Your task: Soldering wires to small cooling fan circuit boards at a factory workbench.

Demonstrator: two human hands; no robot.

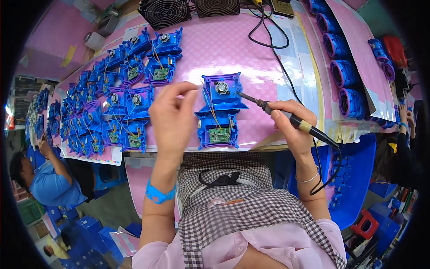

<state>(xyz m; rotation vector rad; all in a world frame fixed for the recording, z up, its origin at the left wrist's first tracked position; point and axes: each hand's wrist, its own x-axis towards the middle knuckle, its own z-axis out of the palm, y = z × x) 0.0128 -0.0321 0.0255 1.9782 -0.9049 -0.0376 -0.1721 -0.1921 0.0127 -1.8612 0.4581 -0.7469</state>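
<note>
My right hand (295,123) grips a soldering iron (322,135) like a pen. Its tip points left, at the right side of a round speaker (221,88) set in an open blue plastic housing (222,106). The lower half of that housing holds a green circuit board (219,135), and thin wires (211,101) run between the two halves. Just left of the housing, my left hand (172,119) is raised with thumb and forefinger brought together. Whatever may be in that pinch is too small to make out. A blue band circles the left wrist.
Several similar open housings (135,99) crowd the table's left side. Round-fronted blue housings (342,74) line the right. Two fans (165,12) stand at the back; the iron's black cord (286,67) loops nearby. A blue bin (358,179) sits lower right. Another person (56,181) works at left.
</note>
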